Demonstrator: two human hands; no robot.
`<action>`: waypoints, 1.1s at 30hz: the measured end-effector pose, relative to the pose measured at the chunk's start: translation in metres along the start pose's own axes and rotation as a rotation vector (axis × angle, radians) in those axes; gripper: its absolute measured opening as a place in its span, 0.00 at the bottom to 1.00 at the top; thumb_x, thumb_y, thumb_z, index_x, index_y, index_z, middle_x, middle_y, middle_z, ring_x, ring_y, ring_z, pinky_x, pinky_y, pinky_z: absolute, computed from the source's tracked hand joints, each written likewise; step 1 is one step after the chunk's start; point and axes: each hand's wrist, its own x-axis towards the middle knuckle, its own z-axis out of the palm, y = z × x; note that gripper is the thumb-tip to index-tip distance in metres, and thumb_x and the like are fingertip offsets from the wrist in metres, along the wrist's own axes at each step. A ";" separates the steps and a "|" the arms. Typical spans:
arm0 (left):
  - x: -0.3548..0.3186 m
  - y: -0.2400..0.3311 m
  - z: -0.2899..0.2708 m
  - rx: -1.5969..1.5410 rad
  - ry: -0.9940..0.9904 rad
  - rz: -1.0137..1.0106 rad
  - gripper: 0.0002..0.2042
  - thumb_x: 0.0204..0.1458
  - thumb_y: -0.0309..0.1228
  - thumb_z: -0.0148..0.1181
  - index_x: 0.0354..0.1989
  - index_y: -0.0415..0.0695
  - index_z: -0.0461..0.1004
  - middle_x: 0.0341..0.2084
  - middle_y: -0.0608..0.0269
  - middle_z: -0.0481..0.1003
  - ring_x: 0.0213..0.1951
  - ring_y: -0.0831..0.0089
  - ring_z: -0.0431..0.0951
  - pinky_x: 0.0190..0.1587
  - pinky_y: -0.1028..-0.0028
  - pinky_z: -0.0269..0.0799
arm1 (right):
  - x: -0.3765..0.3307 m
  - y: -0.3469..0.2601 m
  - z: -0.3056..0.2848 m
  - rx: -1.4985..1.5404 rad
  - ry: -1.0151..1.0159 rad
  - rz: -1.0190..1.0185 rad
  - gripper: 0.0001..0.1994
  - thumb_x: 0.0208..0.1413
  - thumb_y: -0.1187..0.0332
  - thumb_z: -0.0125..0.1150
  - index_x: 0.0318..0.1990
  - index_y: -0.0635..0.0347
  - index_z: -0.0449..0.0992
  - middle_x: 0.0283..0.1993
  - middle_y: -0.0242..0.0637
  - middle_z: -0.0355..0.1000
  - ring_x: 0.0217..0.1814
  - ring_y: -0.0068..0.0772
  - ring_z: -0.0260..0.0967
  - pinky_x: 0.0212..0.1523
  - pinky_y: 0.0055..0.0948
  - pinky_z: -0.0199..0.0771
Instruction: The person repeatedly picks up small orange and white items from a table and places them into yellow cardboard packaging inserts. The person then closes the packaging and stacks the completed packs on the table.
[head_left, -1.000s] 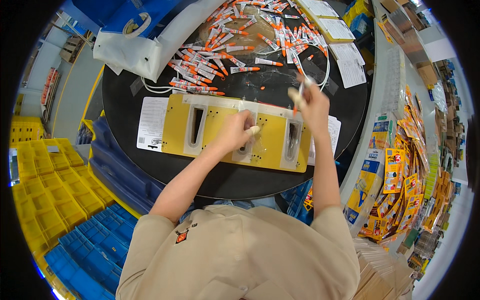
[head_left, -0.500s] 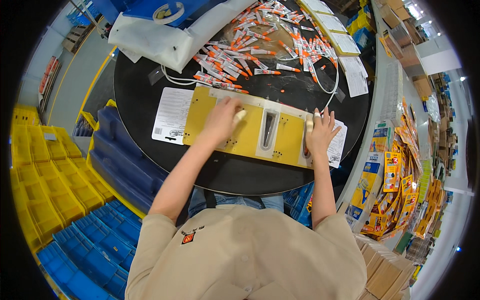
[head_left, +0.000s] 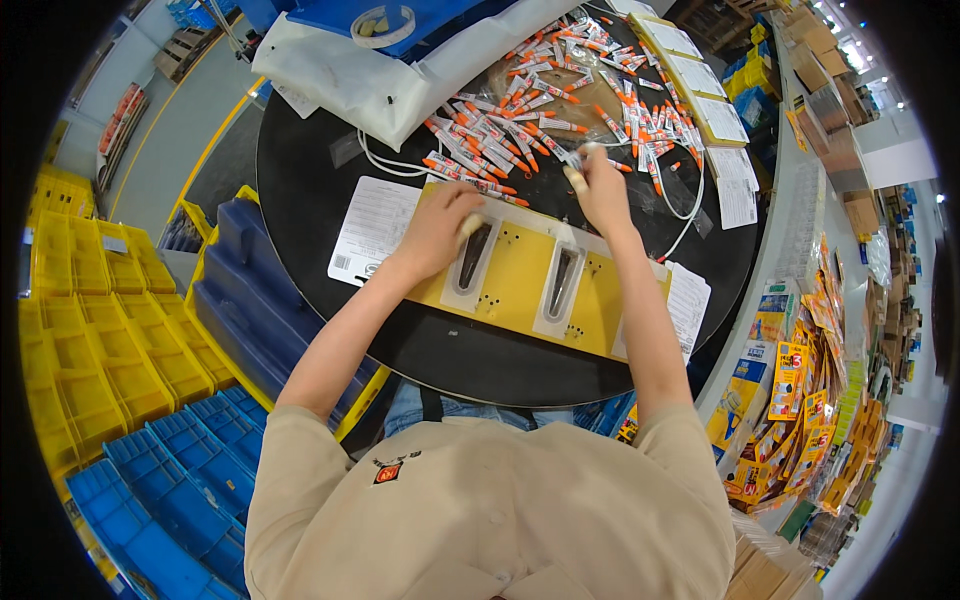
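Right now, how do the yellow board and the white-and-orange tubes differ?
The yellow board is one large piece with elongated slots; the tubes are many, small, white and orange. The board lies nearer the person; the tubes lie scattered beyond it. The left hand is over the board's left end, the right hand at the tubes' near side. Both are on the round black table.
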 end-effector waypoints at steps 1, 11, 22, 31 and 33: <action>0.007 -0.006 0.000 0.040 0.088 -0.006 0.10 0.50 0.25 0.58 0.42 0.43 0.73 0.43 0.57 0.70 0.47 0.57 0.69 0.50 0.64 0.66 | -0.018 -0.011 -0.012 -0.018 0.020 0.066 0.20 0.51 0.70 0.63 0.51 0.58 0.66 0.25 0.42 0.68 0.28 0.46 0.68 0.31 0.38 0.67; 0.131 -0.072 0.015 0.364 -0.872 -0.129 0.07 0.40 0.28 0.65 0.26 0.45 0.73 0.32 0.56 0.72 0.39 0.59 0.73 0.41 0.63 0.69 | -0.133 -0.053 0.007 -0.166 0.100 0.313 0.22 0.44 0.58 0.69 0.44 0.61 0.75 0.37 0.46 0.67 0.35 0.49 0.70 0.36 0.38 0.72; 0.100 -0.034 -0.045 0.350 -0.201 0.142 0.09 0.42 0.22 0.57 0.34 0.44 0.77 0.32 0.59 0.76 0.40 0.60 0.75 0.38 0.66 0.71 | -0.223 0.139 -0.115 -0.487 0.214 1.159 0.47 0.48 0.34 0.55 0.68 0.56 0.52 0.72 0.59 0.35 0.76 0.55 0.29 0.65 0.64 0.39; -0.030 0.031 -0.033 0.105 -0.427 0.278 0.21 0.44 0.18 0.51 0.50 0.43 0.72 0.50 0.55 0.73 0.52 0.58 0.73 0.58 0.62 0.67 | -0.229 0.140 -0.090 -0.718 0.575 0.645 0.25 0.55 0.52 0.58 0.58 0.53 0.69 0.61 0.41 0.65 0.67 0.50 0.54 0.62 0.52 0.54; -0.035 0.030 -0.032 0.118 -0.402 0.235 0.24 0.44 0.16 0.50 0.54 0.43 0.69 0.52 0.54 0.71 0.53 0.57 0.73 0.59 0.60 0.65 | -0.223 0.126 -0.095 -0.741 0.623 0.617 0.22 0.54 0.55 0.60 0.53 0.55 0.74 0.55 0.43 0.70 0.59 0.51 0.63 0.54 0.45 0.63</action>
